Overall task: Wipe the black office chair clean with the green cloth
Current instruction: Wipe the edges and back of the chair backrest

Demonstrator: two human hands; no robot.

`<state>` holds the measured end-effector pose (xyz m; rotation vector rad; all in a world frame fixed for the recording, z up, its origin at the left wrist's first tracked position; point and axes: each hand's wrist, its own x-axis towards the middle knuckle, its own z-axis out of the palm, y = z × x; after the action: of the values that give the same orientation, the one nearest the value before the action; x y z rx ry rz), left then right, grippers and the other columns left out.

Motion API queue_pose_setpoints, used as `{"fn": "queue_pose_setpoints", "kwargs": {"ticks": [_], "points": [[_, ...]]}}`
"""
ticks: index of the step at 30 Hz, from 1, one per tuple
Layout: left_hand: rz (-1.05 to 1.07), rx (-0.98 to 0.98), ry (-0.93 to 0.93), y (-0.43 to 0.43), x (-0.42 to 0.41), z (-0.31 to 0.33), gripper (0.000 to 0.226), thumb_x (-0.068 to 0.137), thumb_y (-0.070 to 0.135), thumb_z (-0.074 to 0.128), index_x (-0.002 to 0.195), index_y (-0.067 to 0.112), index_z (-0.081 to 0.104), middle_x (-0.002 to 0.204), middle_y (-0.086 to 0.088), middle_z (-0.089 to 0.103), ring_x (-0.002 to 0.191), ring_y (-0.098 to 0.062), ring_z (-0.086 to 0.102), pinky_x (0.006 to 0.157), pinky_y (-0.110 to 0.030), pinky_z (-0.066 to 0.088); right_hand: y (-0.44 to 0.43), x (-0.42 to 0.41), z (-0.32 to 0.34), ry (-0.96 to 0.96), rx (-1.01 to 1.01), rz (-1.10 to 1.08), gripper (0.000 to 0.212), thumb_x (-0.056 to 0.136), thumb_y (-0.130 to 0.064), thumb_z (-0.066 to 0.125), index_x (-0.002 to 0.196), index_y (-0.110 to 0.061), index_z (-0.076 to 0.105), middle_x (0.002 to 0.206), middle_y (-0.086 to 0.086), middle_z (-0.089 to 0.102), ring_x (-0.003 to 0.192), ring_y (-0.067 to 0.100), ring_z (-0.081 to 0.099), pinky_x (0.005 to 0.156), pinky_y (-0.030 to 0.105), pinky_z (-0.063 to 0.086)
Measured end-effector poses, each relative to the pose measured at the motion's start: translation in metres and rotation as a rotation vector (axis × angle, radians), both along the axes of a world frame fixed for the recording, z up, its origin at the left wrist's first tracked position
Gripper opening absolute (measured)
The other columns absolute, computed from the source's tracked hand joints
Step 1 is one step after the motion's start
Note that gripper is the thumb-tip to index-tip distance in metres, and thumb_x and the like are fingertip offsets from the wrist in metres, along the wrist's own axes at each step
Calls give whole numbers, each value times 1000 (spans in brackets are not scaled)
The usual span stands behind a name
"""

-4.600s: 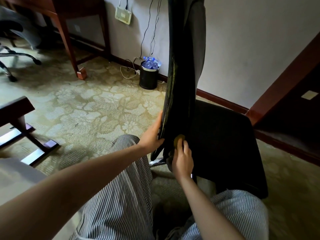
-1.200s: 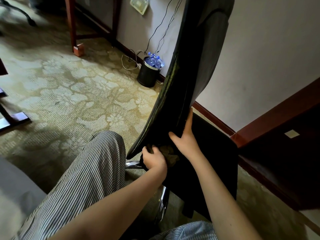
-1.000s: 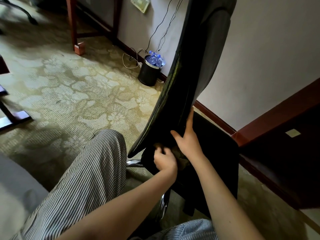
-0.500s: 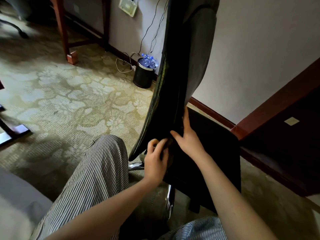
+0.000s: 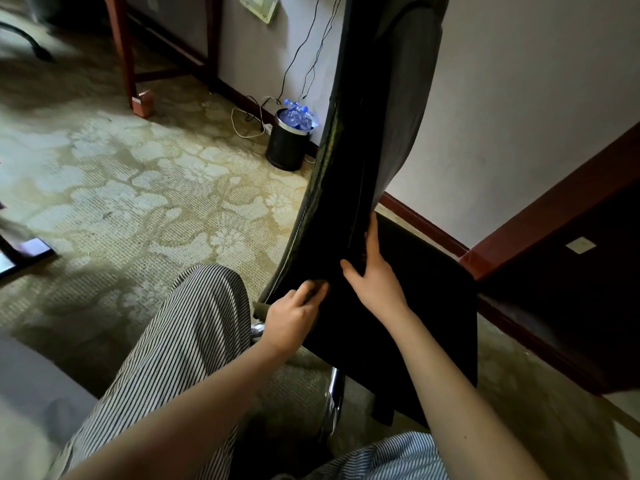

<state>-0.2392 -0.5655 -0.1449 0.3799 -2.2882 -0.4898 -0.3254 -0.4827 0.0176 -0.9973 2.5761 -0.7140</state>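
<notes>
The black office chair stands close in front of me, its tall backrest [image 5: 339,188] seen edge-on and its seat [image 5: 426,306] to the right. My left hand [image 5: 291,318] holds the green cloth [image 5: 312,288] against the bottom of the backrest; only a dark olive sliver of cloth shows between the fingers. My right hand [image 5: 375,282] lies on the backrest's edge just above the seat, fingers straight and pointing up, thumb spread to the left.
The chair's chrome post [image 5: 334,400] shows below the seat, between my striped trouser legs. A black bin [image 5: 287,147] full of plastic bottles stands by the wall with cables. A wooden desk leg [image 5: 126,64] is far left; dark wooden furniture [image 5: 554,216] is at right.
The cloth passed from my right hand to my left. My left hand shifted up and right along the backrest's bottom, covering most of the cloth. My right hand stayed on the backrest edge.
</notes>
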Motion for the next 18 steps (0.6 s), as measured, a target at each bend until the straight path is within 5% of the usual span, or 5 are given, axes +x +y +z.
{"fn": "queue_pose_setpoints", "kwargs": {"ticks": [7, 12, 15, 18], "points": [[-23, 93, -105, -16, 18, -8, 44, 82, 24, 41, 118, 12, 62, 107, 4, 41, 63, -23, 62, 43, -27, 50, -2, 4, -1, -34, -42, -22, 85, 95, -33, 50, 143, -44, -19, 140, 7, 45, 110, 28, 58, 82, 34, 49], [-109, 122, 260, -7, 5, 47, 36, 89, 15, 45, 117, -2, 62, 111, -2, 40, 88, -13, 50, 86, -2, 35, -4, 6, -3, -8, -40, -47, 85, 95, -30, 50, 144, -43, -18, 129, 10, 52, 102, 27, 60, 76, 30, 47], [-119, 9, 261, -11, -7, 59, 35, 90, 15, 45, 124, 9, 52, 110, -4, 42, 76, -22, 58, 68, -27, 51, -3, 5, -1, 43, 2, -21, 85, 95, -34, 49, 143, -44, -20, 117, 12, 59, 96, 26, 63, 79, 38, 54], [-153, -267, 166, -23, -7, 39, 37, 87, 14, 47, 124, 11, 47, 111, -6, 43, 60, -22, 57, 51, -30, 49, -1, 0, -1, 58, 35, -4, 85, 95, -37, 48, 142, -43, -22, 116, 11, 60, 92, 24, 64, 77, 36, 55]]}}
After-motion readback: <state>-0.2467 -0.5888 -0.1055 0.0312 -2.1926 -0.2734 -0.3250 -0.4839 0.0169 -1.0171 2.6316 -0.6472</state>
